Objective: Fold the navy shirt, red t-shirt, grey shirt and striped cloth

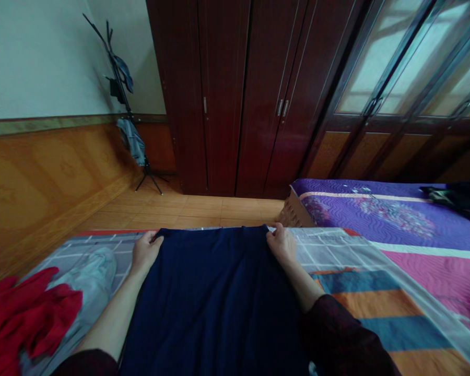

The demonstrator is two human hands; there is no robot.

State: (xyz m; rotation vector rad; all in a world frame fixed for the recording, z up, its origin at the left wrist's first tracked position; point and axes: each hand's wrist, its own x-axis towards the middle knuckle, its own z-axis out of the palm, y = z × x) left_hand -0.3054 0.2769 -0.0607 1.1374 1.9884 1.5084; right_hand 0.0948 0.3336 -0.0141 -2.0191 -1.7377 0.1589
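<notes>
A dark navy cloth [215, 297] is spread between my two hands, its far edge fairly straight and its near part running out of the bottom of the view. My left hand [147, 251] pinches the far left corner of it. At the far right corner my right hand [281, 244] grips the same cloth, fingers closed on the edge. Soft folds run down the middle of the cloth. Beneath it lies a bed with a grey checked sheet [325, 248].
Red clothing [35, 313] and a pale grey garment [97, 274] lie to the left. A striped orange and blue cloth [387, 303] is at the right. Beyond stand a purple-covered bed [368, 203], a dark red wardrobe [227, 104] and a coat rack [119, 78].
</notes>
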